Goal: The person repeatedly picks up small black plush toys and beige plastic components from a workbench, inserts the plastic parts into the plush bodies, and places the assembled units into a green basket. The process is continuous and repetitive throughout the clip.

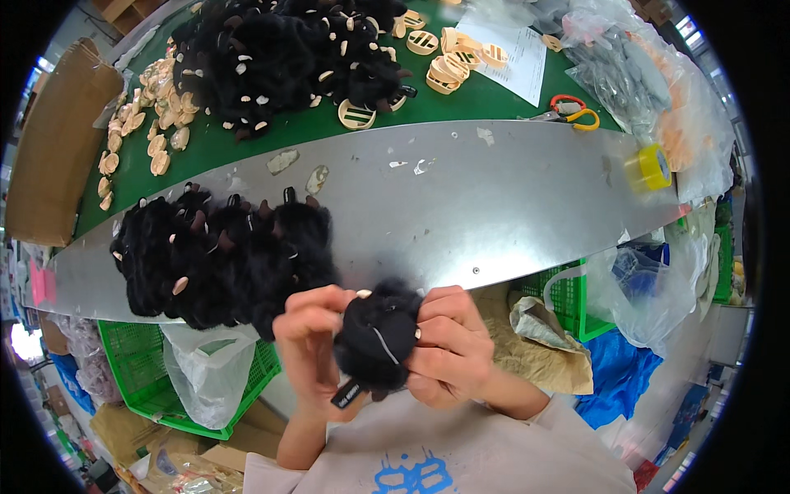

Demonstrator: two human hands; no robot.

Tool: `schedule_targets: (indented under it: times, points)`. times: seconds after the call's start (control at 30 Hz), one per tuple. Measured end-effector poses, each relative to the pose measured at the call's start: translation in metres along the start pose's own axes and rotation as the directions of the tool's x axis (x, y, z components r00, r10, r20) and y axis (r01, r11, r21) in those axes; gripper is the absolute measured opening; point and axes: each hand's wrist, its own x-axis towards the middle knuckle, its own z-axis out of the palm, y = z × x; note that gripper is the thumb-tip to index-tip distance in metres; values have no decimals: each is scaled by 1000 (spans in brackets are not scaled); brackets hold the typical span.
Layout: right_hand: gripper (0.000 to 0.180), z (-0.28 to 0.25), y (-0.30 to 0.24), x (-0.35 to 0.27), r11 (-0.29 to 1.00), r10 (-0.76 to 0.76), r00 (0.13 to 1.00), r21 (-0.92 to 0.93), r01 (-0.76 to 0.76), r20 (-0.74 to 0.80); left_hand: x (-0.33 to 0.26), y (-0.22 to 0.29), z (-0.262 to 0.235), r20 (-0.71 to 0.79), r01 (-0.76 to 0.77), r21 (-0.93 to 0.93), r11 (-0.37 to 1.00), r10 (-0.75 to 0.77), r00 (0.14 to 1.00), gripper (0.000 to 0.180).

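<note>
A small black plush toy (374, 342) hangs between my two hands, just off the near edge of the metal table. It has fluffy black fur on top, a smoother round face with a pale curved line, small cream bits at its sides and a black label at the bottom. My left hand (309, 342) pinches its left side with bent fingers, slightly blurred. Curled fingers of my right hand (448, 346) grip the right side, covering part of it. Left of my hands, a row of similar black plush toys (226, 259) lies along the table.
The metal table (428, 210) meets a green surface (288, 132) bearing a black plush heap (255, 66) and cream plastic parts (169, 103). Scissors (568, 111) and yellow tape (652, 168) lie right. Green crates (140, 370) with plastic bags flank me below; a cardboard box (62, 148) stands left.
</note>
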Motion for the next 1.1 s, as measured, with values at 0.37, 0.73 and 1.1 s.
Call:
schedule_targets:
  times: [0.37, 0.73, 1.1]
  points:
    - [34, -3, 9, 7, 988, 155, 988, 17, -156, 26, -9, 0, -8, 103, 285, -54, 957, -279, 955, 67]
    - [24, -28, 67, 38, 951, 255, 945, -228, -207, 205, -12, -3, -5, -27, 449, -118, 886, -455, 890, 51]
    - [24, 38, 201, 140, 771, 317, 883, -636, -27, 347, -6, -5, 2, -341, 335, -165, 928, -373, 863, 34]
